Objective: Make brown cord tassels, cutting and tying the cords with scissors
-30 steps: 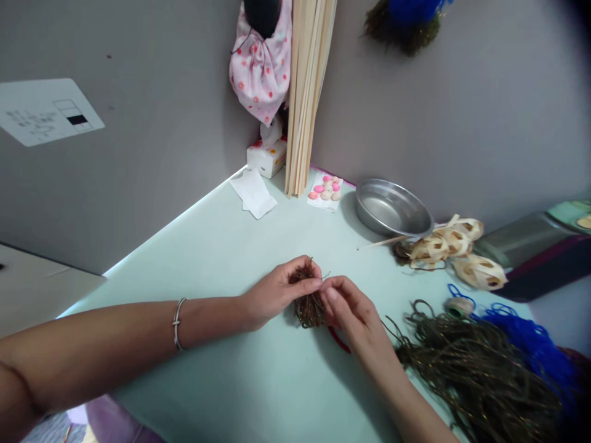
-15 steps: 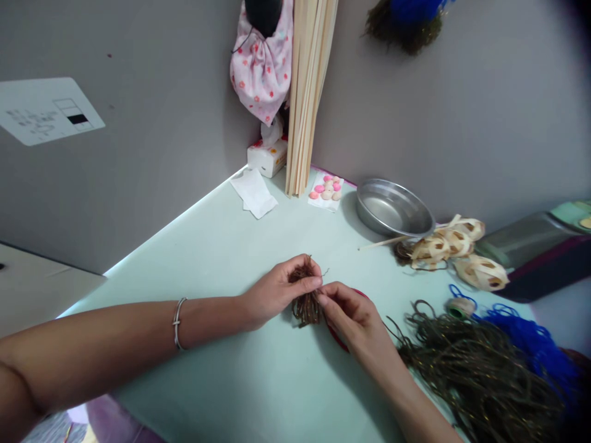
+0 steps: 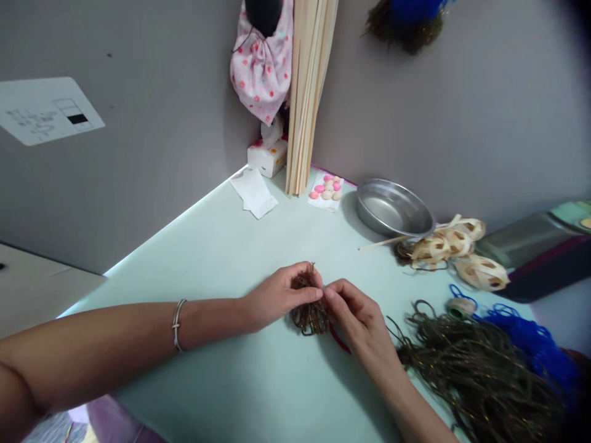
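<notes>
A small bundle of looped brown cord (image 3: 310,317) hangs just above the pale green table (image 3: 221,375). My left hand (image 3: 281,292) is closed around its upper part, thumb across the front and loops spreading out below. Beside it, my right hand (image 3: 353,311) is pinched, its fingertips meeting my left thumb at the bundle's edge. What the pinch holds is too small to see. Under my right hand shows a red curved piece (image 3: 339,339), mostly hidden.
At the right lie a heap of dark cord (image 3: 480,369), blue cord (image 3: 526,338), a spool (image 3: 460,306) and woven strip balls (image 3: 482,272). Behind are a metal bowl (image 3: 394,209), a sheet of pink and beige pieces (image 3: 327,188), wood strips (image 3: 310,98) and a tissue box (image 3: 266,157).
Both hands and the cord bundle have shifted slightly toward me. My right fingertips have come up level with my left thumb, and the red piece is more covered.
</notes>
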Demonstrator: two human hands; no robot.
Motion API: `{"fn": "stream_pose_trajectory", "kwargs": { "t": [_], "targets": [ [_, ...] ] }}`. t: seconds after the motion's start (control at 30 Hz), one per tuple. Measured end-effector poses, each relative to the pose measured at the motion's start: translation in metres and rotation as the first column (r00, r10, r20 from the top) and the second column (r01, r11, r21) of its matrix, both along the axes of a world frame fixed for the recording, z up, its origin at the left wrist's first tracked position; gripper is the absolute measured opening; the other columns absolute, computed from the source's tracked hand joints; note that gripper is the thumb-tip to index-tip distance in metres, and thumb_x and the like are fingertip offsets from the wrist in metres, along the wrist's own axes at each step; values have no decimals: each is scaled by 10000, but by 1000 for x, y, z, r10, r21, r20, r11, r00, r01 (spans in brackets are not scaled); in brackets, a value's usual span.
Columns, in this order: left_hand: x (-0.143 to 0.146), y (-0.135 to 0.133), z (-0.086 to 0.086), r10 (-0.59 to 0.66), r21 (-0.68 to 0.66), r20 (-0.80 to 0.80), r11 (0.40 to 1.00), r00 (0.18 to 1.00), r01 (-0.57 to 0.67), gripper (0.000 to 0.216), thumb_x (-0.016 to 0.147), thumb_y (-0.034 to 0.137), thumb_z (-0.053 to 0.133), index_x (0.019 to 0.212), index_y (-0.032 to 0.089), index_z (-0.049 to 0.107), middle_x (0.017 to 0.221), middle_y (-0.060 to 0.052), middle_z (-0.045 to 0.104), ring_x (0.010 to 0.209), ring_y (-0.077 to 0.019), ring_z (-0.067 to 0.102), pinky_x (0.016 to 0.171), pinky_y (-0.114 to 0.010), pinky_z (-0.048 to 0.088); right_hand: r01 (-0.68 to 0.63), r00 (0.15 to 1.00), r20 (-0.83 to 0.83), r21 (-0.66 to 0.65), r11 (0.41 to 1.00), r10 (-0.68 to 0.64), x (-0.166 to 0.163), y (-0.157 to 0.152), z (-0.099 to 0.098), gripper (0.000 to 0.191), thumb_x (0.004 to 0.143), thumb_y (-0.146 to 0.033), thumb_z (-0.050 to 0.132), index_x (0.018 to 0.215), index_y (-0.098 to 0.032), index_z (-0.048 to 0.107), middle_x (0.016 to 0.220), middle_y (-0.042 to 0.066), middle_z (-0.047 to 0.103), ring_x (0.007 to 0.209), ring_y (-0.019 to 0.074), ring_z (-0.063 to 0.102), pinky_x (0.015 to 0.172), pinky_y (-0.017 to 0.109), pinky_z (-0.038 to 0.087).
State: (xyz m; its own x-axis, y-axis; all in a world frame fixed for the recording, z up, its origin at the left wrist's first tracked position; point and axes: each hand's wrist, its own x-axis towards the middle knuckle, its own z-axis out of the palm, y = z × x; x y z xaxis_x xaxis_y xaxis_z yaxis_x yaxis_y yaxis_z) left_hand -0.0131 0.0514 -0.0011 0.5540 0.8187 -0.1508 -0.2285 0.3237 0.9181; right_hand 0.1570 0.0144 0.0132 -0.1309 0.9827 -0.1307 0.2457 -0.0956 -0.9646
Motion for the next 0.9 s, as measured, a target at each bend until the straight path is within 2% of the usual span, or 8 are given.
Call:
{"fn": "stream_pose_trajectory", "kwargs": {
  "t": [0.17, 0.43, 0.63, 0.77, 0.9],
  "targets": [
    [0, 0, 1, 29, -8, -23, 1000, 999, -30, 284, 814, 413, 706, 844, 166, 567, 788, 5, 545, 758, -116, 500, 716, -247, 380, 82, 996, -37, 48, 995, -80, 0, 0, 0, 270, 897, -443, 629, 795, -195, 607, 634, -35, 456, 587, 127, 395, 540, 246, 325],
    [0, 3, 0, -42, -11, -55, 999, 998, 42, 234, 780, 356, 718, 813, 158, 598, 758, -1, 564, 715, -118, 508, 695, -258, 382, 108, 985, -132, -35, 994, -111, 0, 0, -1, 236, 836, -422, 715, 850, -191, 666, 723, 1, 583, 626, 134, 475, 574, 246, 401],
    [0, 2, 3, 8, -69, -24, 998, 1000, -10, 91, 776, 238, 656, 786, 171, 595, 769, -6, 566, 746, -124, 519, 701, -250, 381, 60, 982, -177, -25, 998, -64, -1, -1, -1, 196, 846, -384, 713, 857, -191, 677, 721, -4, 569, 646, 133, 473, 603, 246, 407],
    [0, 3, 5, 9, -152, 43, 988, 999, -2, 102, 762, 237, 656, 793, 169, 586, 747, -2, 551, 717, -124, 521, 669, -250, 390, 63, 979, -189, -57, 996, -73, -1, -1, -6, 212, 840, -393, 712, 843, -188, 658, 697, -13, 539, 616, 126, 452, 566, 241, 378],
    [1, 3, 5, 21, -156, 45, 988, 999, -13, 133, 759, 260, 674, 795, 170, 582, 742, 3, 542, 707, -116, 513, 660, -242, 385, 80, 981, -174, -45, 996, -87, 0, 1, -8, 243, 821, -414, 721, 811, -184, 643, 667, -21, 519, 590, 122, 442, 555, 238, 374]
  ]
}}
